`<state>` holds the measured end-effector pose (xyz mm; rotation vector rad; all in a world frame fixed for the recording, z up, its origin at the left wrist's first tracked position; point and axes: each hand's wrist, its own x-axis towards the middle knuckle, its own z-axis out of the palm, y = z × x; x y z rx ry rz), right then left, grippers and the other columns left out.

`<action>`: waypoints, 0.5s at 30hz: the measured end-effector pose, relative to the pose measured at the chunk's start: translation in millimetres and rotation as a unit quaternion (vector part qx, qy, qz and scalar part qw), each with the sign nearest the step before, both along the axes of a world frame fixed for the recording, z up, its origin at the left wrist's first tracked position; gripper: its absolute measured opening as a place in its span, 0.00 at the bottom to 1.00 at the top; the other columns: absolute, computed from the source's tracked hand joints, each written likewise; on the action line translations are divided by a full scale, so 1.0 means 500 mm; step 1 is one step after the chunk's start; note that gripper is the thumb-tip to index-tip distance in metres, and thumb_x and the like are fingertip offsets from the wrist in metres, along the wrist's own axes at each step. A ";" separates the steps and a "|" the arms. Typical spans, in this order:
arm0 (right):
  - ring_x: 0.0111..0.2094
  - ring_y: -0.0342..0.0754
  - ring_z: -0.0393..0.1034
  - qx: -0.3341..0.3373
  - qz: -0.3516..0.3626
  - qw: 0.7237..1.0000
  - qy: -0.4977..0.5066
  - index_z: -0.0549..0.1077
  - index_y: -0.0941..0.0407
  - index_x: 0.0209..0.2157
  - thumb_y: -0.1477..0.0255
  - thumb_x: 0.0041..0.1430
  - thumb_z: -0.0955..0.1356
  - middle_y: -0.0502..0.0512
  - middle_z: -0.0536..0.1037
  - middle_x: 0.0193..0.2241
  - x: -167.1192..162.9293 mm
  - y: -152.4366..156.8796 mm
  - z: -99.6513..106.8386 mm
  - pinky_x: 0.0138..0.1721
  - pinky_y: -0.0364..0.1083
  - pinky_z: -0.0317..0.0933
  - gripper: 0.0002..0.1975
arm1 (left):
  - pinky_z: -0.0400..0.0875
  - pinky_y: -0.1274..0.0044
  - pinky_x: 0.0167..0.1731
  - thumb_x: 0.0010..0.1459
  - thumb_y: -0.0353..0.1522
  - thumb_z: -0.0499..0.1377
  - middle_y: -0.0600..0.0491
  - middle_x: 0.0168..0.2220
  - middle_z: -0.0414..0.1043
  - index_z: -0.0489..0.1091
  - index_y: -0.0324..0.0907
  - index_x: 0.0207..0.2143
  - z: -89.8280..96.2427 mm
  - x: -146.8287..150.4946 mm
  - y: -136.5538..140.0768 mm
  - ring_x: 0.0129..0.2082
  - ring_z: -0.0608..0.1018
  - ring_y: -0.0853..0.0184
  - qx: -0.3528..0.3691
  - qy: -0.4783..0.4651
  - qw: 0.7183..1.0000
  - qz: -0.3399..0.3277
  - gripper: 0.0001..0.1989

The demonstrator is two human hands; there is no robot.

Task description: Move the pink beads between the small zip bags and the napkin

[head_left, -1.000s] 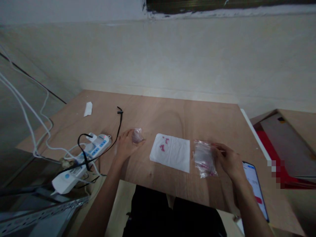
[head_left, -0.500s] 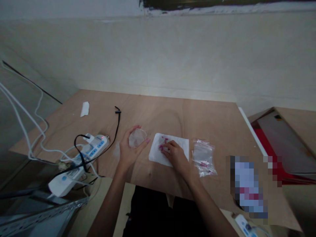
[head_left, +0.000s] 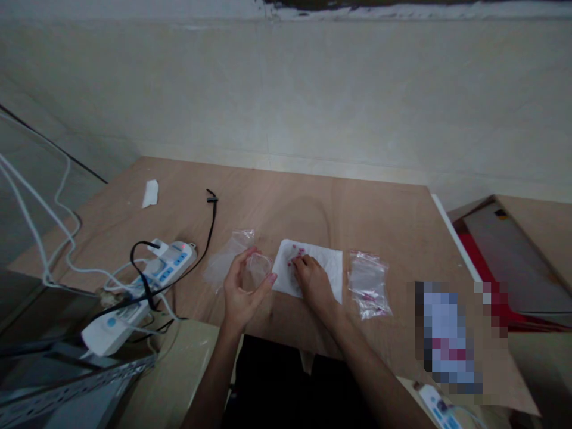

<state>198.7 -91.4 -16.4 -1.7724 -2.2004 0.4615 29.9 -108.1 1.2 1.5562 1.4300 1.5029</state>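
Observation:
My left hand is curled around a clear plastic piece with a round rim, thumb on one side and fingers on the other; whether it is a small cup or an opened bag, I cannot tell. Over the white sheet, my right hand has its fingertips drawn together among small red-pink pieces. Anything between those fingertips is hidden. Behind my left hand lies a flat clear plastic bag. Right of the sheet is a clear zip bag with some pink bits inside.
A white power strip with tangled cables sits at the left of the wooden table. A black cable and a white scrap lie farther back. At the right are a blurred-out item and a box.
My left hand has moved right and slightly nearer with the clear piece, uncovering the flat bag behind it. My right hand stays at the red-pink pieces, its fingers now more bunched.

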 end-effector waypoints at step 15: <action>0.40 0.53 0.73 -0.038 -0.068 0.997 0.001 0.76 0.61 0.40 0.83 0.62 0.59 0.66 0.78 0.38 -0.001 0.001 0.022 0.43 0.48 0.65 0.15 | 0.73 0.74 0.32 0.41 0.35 0.70 0.56 0.31 0.71 0.65 0.44 0.41 -0.025 0.060 -0.065 0.30 0.76 0.67 -0.110 0.000 0.991 -0.081 0.25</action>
